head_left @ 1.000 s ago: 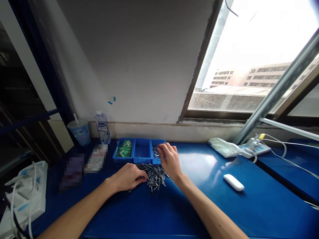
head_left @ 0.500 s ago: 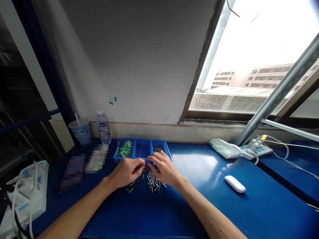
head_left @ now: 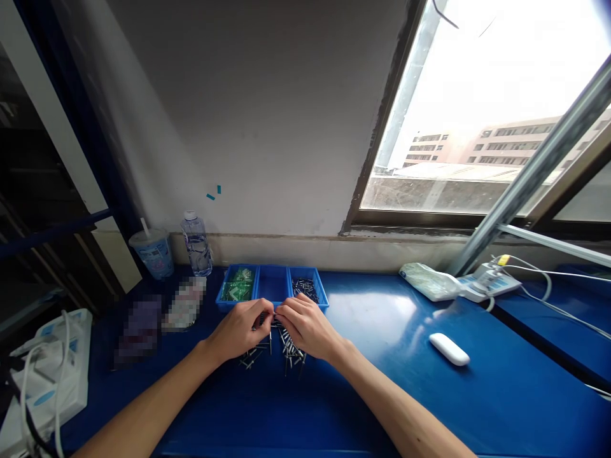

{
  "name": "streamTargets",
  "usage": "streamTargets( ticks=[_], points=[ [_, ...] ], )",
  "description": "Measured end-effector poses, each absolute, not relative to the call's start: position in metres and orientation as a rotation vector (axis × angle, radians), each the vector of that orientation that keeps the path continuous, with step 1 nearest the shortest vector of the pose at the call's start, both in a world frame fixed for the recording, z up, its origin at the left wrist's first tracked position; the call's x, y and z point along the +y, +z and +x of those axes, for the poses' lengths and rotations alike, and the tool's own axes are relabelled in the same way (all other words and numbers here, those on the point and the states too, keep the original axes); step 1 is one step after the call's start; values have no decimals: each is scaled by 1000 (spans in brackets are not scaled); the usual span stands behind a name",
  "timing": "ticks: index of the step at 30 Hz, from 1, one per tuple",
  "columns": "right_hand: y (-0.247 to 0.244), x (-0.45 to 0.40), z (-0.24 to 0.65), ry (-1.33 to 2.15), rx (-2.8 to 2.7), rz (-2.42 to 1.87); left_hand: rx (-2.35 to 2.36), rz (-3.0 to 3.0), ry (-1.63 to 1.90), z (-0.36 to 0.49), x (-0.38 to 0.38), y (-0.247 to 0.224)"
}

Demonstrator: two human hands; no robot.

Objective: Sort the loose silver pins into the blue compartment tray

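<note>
My left hand [head_left: 245, 329] and my right hand [head_left: 307, 326] meet fingertip to fingertip, both pinched. Whatever sits between the tips is too small to name. Beneath them on the blue table lie loose silver pieces [head_left: 290, 350] that look like blind rivets, partly covered by my hands, with a smaller scatter [head_left: 252, 357] below my left hand. Just behind my fingers stands a blue tray [head_left: 273, 268] with three compartments. Its left one holds a green see-through bag [head_left: 238, 286] of small parts, and its right one small metal pieces [head_left: 305, 287].
A water bottle [head_left: 196, 245] and a lidded cup with a straw [head_left: 151, 253] stand at the back left. Power strips lie at the left [head_left: 56, 375] and far right [head_left: 491, 285]. Nearer on the right are a white packet [head_left: 429, 282] and a white oblong case [head_left: 449, 349].
My right hand has come left and its fingertips now meet those of my left hand. The left hand has barely moved. The view has shifted slightly.
</note>
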State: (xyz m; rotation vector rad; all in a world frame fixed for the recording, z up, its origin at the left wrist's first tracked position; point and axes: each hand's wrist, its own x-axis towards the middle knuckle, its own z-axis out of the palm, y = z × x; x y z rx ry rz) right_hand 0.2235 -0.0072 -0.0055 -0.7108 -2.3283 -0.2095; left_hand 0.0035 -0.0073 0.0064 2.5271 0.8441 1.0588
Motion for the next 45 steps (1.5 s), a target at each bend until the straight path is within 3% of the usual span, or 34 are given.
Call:
streamTargets(
  ticks=[45],
  points=[
    [-1, -4, 233, -325, -2173, -733, 1000, 2583, 1043, 3, -4, 10]
  ],
)
